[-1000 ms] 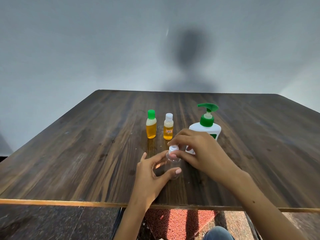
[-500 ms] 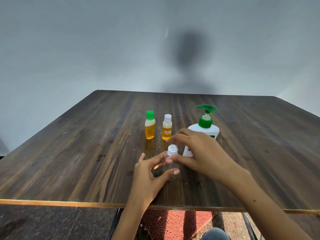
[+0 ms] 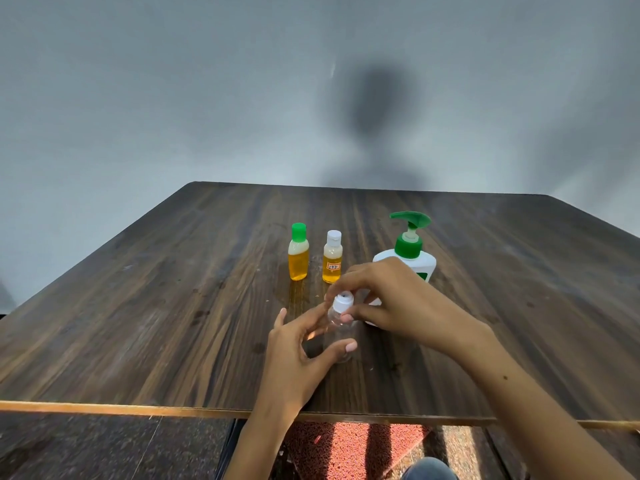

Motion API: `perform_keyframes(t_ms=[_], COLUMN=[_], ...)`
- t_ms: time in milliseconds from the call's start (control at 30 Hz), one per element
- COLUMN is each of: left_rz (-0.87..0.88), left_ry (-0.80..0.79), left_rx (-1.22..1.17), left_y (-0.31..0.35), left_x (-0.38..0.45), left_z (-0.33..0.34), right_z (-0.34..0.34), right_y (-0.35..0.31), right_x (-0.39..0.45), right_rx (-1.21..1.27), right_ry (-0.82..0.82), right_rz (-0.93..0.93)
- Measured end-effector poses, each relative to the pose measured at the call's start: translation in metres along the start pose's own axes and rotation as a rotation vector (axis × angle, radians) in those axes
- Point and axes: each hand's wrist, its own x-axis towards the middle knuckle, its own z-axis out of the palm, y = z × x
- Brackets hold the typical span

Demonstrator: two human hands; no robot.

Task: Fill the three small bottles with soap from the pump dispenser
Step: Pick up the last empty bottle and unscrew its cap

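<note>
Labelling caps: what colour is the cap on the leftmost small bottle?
Green cap, clearest in the head view.

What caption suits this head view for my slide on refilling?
Left hand steadies clear bottle; right hand grips its white cap.

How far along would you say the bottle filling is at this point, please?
Two look done: the green-capped bottle and the white-capped bottle hold amber soap. In hand: the left hand steadies the clear bottle, which looks empty, while the right hand pinches its cap. Left: filling it from the pump dispenser.
</note>
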Motion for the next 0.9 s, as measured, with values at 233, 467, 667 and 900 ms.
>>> perform_keyframes(t_ms=[233, 467, 667, 900], left_rz=[-0.009, -0.039, -0.042, -0.066], left_ry=[0.004, 0.009, 0.034, 0.038], left_rx=[-0.033, -0.060, -0.044, -0.031], left_y=[0.000, -0.001, 0.000, 0.000], left_x=[0.000, 0.000, -0.001, -0.002], left_z=[0.001, 0.001, -0.001, -0.003], right_z=[-0.009, -0.013, -0.008, -0.026], right_y=[-0.003, -0.010, -0.008, -0.004], right_x=[0.001, 0.004, 0.004, 0.002], right_rx=[-0.076, -0.261, -0.338, -0.007], right_ry=[-0.045, -0.015, -0.044, 0.143], right_rz=[-0.005, 0.000, 0.022, -0.068])
